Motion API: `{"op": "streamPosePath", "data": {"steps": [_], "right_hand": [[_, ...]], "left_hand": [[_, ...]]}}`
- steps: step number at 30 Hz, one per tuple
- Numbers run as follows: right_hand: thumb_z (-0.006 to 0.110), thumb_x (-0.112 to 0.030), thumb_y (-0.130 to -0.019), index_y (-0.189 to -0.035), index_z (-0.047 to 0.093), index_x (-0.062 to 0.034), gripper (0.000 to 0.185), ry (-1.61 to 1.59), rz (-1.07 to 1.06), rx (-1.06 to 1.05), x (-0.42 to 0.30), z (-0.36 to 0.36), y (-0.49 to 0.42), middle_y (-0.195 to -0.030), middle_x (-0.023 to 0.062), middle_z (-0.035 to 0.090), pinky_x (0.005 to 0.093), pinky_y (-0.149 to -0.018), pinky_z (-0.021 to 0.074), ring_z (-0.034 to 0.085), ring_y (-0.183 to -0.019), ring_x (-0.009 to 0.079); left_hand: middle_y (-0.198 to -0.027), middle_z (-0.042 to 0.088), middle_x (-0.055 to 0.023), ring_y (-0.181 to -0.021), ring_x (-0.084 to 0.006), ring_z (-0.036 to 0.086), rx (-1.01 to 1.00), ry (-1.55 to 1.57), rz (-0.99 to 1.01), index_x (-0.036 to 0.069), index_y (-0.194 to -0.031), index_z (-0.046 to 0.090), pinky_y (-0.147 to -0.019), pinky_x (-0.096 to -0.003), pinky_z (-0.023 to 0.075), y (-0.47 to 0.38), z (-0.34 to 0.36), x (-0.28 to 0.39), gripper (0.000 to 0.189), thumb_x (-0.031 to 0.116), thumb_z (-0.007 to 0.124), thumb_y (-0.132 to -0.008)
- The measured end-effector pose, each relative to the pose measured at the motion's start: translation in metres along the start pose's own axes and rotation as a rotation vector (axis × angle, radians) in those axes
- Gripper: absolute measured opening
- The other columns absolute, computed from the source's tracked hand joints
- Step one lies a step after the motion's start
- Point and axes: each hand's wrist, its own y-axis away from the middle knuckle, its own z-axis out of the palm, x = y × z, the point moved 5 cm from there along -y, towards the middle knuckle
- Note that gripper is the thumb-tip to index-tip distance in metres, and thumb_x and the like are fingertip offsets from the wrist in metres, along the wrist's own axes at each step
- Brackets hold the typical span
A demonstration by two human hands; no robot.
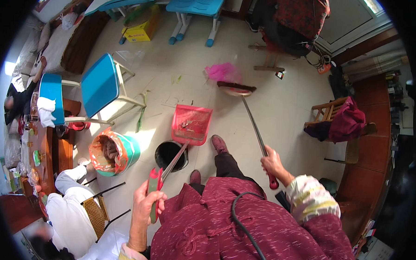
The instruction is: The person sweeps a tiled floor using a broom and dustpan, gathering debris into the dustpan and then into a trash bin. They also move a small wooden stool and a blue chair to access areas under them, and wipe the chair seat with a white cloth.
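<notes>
My left hand [146,200] is closed round the red and green handle of a long-handled dustpan. Its red pan [192,124] is on or just above the tiled floor in front of my feet and holds some dark debris. My right hand [274,163] grips the metal shaft of a broom, whose dark bristled head [237,88] is beyond the dustpan to the right. Right behind the broom head lies a crumpled pink plastic bag [222,72]. Thin green leaf strips [142,110] and small scraps lie on the floor left of the pan.
A black bucket [171,156] stands by my feet, beside a teal bin [132,152] with an orange liner. Blue chairs [99,82] stand left, a blue stool [196,3] ahead. One person sits upper right [300,18], others at left. A wooden chair [327,112] with clothing is at right.
</notes>
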Motion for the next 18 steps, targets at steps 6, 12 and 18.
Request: {"op": "streamPosePath", "data": {"steps": [6, 12, 18], "right_hand": [[0.048, -0.005, -0.080, -0.106, 0.042, -0.0097, 0.027, -0.895, 0.091, -0.191, -0.092, -0.015, -0.134, -0.057, 0.0031, 0.044, 0.0282, -0.035, 0.0376, 0.041, -0.041, 0.0119], [0.049, -0.005, -0.078, -0.142, 0.019, -0.0166, 0.072, -0.671, 0.088, -0.043, -0.107, -0.031, -0.162, -0.059, 0.0024, 0.045, 0.0271, -0.033, 0.0382, 0.043, -0.041, 0.0114], [0.047, -0.005, -0.078, -0.135, 0.027, -0.0120, 0.061, -0.613, 0.059, 0.012, -0.105, -0.045, -0.181, -0.057, 0.0023, 0.043, 0.0269, -0.033, 0.0375, 0.042, -0.041, 0.0123]], "left_hand": [[-0.071, 0.058, -0.0128, -0.044, -0.0122, 0.050, 0.176, 0.144, 0.005, -0.005, -0.114, 0.047, -0.039, -0.0223, 0.0406, -0.019, 0.047, 0.025, 0.040, 0.006, 0.054, -0.076], [-0.071, 0.058, -0.0143, -0.042, -0.0127, 0.048, 0.286, 0.159, 0.009, -0.006, -0.116, 0.045, -0.039, -0.0231, 0.0397, -0.027, 0.053, 0.047, 0.042, 0.007, 0.053, -0.076], [-0.070, 0.057, -0.0151, -0.040, -0.0132, 0.046, 0.308, 0.113, -0.025, -0.007, -0.115, 0.046, -0.037, -0.0226, 0.0375, -0.043, 0.062, 0.060, 0.041, 0.007, 0.050, -0.076]]}}
